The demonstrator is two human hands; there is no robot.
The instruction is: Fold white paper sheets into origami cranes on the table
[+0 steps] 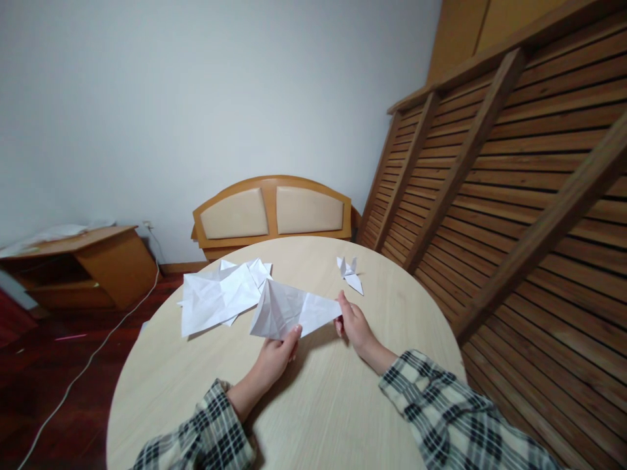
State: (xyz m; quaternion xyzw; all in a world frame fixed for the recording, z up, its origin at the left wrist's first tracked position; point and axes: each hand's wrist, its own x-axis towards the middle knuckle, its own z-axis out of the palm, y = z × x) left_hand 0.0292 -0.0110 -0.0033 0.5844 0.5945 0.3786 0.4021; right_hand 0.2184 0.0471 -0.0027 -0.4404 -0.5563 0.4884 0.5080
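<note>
Folded white paper (289,310) between both grips, raised just off round tabletop (318,405). Left grip (275,356) clamped on paper's near lower edge, thumb on top. Right grip (353,326) pinched shut on pointed right tip. Wide end of paper toward pile of creased sheets (218,297); touching or only overlapping in view, cannot tell. Small folded figure (350,271) flat on tabletop, just beyond right grip, apart from it. Past tabletop: padded headboard (272,212), low cabinet (98,261) at left.
</note>
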